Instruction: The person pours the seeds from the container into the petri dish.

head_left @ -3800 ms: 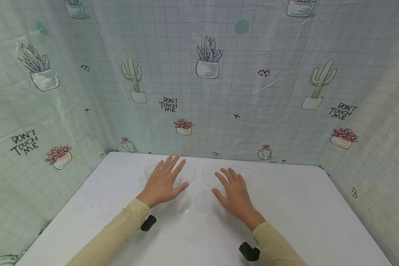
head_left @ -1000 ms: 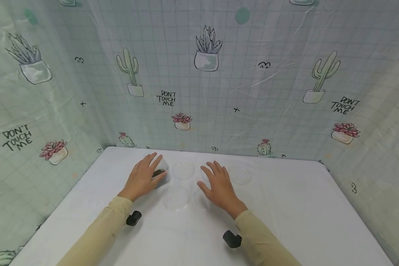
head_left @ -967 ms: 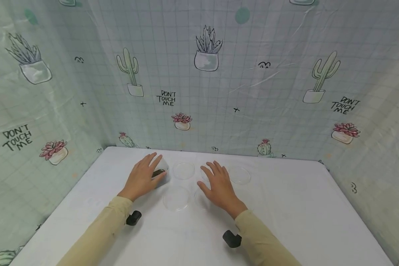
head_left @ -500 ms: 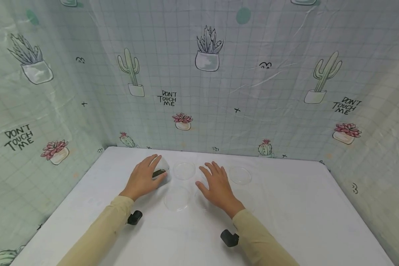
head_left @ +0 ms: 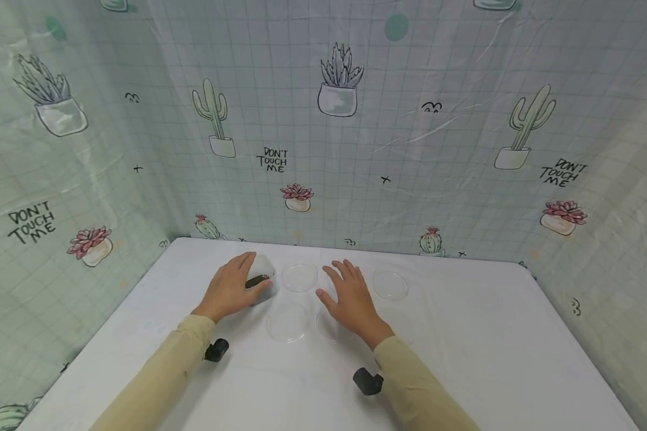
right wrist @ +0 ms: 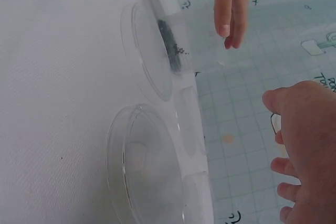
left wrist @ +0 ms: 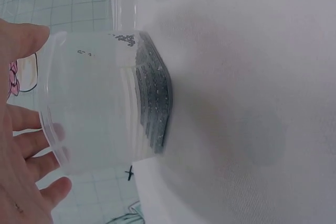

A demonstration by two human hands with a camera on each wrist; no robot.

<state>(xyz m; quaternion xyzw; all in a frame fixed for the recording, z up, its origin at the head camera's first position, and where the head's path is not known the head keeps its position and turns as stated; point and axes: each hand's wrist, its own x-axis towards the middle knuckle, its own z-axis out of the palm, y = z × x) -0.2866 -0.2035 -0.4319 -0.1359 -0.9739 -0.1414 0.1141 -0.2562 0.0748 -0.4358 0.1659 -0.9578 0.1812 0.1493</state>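
Left hand [head_left: 228,291] clasps the tub [left wrist: 92,100] (dark grains [left wrist: 155,100] low inside; contact with table [head_left: 474,353] unclear) near its rim, left of the clear dishes [head_left: 288,322], right hand [head_left: 353,304] spread, holding nothing; likely a gripping step, next move calling for a level, steady hold.

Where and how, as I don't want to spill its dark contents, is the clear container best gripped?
Probably grip the clear container by its upper wall, just below the rim, coming from the left, where the left hand is: the dark material lies mostly at the bottom, and a clear dish sits close on the container's right.
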